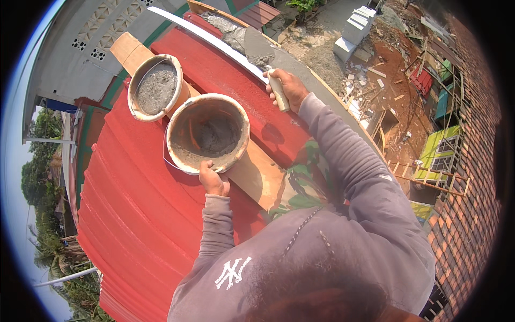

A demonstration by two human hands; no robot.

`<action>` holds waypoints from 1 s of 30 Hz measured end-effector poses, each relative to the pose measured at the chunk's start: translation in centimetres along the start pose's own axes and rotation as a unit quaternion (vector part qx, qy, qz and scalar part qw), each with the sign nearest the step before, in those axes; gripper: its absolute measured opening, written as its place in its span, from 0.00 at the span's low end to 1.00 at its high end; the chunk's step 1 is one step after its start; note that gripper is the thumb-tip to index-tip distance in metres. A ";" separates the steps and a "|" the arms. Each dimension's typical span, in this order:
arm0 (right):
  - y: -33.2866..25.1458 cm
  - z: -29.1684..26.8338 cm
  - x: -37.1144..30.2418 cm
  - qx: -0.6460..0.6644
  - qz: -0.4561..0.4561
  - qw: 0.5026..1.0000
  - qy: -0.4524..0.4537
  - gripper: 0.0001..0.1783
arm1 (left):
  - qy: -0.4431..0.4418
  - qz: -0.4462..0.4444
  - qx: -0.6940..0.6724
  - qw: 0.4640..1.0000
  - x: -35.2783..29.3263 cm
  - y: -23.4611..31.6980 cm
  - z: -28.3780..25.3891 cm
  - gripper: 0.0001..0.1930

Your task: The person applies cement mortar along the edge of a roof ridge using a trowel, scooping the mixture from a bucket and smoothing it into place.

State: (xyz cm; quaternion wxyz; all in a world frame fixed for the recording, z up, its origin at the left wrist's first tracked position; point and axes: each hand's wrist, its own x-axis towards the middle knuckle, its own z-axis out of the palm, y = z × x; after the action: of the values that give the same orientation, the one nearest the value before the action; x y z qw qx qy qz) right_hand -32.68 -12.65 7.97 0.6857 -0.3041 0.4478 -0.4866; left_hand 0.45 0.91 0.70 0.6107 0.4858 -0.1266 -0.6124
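Observation:
My left hand (213,180) is closed on the near rim of a bucket (185,127) that has some grey mortar (214,137) at its bottom and smeared walls. In my right hand (292,88) is the pale handle of a trowel (279,92). The trowel's blade end lies at the grey mortar (255,43) spread along the top of the wall, mostly hidden by my hand and the mortar. Just beyond the first bucket, to the left, stands a second bucket (132,99), filled nearly to its rim with mortar.
Both buckets rest along a wooden plank (263,174) over a red corrugated metal roof (134,204). A curved-looking white strip (214,42) runs beside the mortared wall top. Down to the right are rubble ground (394,70), white blocks (354,32), a bamboo ladder (429,180) and a tiled roof (461,241).

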 end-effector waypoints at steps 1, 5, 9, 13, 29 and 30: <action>0.0 -1.2 -2.3 -0.014 -0.011 1.000 -0.010 0.17 | -0.031 -0.014 -0.020 0.999 -0.2 0.3 0.9 0.20; 1.6 -3.9 -12.4 -0.097 -0.056 0.994 0.003 0.27 | -0.089 -0.041 -0.029 0.995 -2.0 1.7 3.7 0.27; 1.4 -6.8 -19.7 -0.250 -0.036 0.968 0.002 0.30 | -0.066 -0.014 0.009 0.998 -2.5 -0.1 4.5 0.09; 0.9 -7.8 -23.3 -0.502 -0.278 0.819 -0.005 0.31 | -0.146 0.113 0.199 0.962 -5.3 -2.9 8.9 0.03; -4.3 -7.7 -29.9 -0.757 -0.257 0.579 0.162 0.28 | -0.413 0.206 0.258 0.849 -10.8 -7.2 21.2 0.06; -4.2 -7.9 -30.4 -0.778 -0.230 0.565 0.151 0.27 | -0.422 0.218 0.267 0.839 -10.6 -7.6 21.2 0.07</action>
State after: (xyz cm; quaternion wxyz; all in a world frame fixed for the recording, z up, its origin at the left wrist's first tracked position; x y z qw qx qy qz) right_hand -45.38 14.65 17.98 -0.0288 -0.7344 0.6653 -0.1308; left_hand -22.46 2.53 10.21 0.4625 0.2848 -0.6328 -0.5518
